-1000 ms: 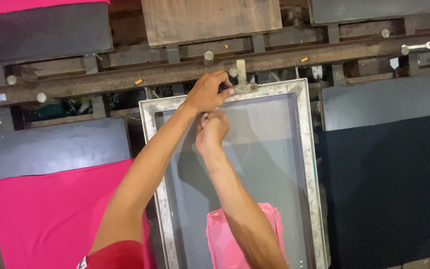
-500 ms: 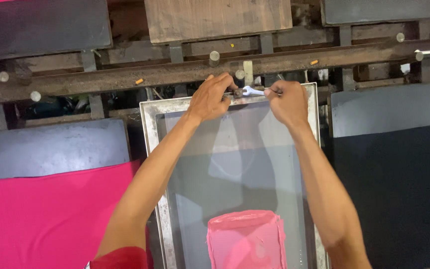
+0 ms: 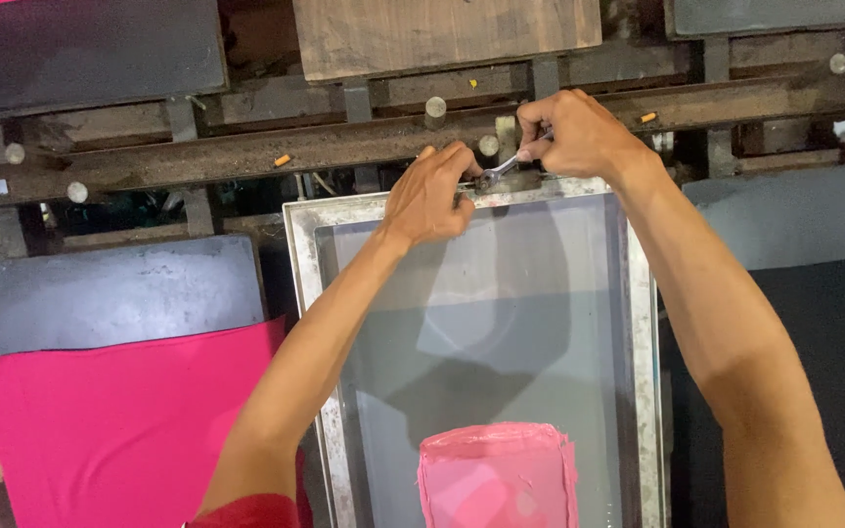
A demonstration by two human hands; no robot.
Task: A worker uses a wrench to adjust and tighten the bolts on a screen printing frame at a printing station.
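Across the top of the view runs a rusty steel rail (image 3: 246,156), with round pegs along it and dark boards and one wooden board (image 3: 447,34) fixed above it. Just below the rail, at the middle, lies a metal-framed screen (image 3: 305,293), its grey mesh reaching down to the bottom edge, its far side almost touching the rail. Left of the screen sits a grey pallet (image 3: 110,293) with pink cloth (image 3: 119,430) draped over its near part. Right of the screen is a dark pallet (image 3: 814,323). On the near end of the mesh lies a patch of pink ink (image 3: 498,476).

At the far side of the screen, both hands meet under the rail. The right hand (image 3: 579,137) is clenched around the handle of a small wrench (image 3: 501,169), which slants down-left to a fitting on the frame. The left hand (image 3: 429,196) rests on the frame just beside the wrench head, fingers curled and pinching at that fitting; what it grips is hidden.
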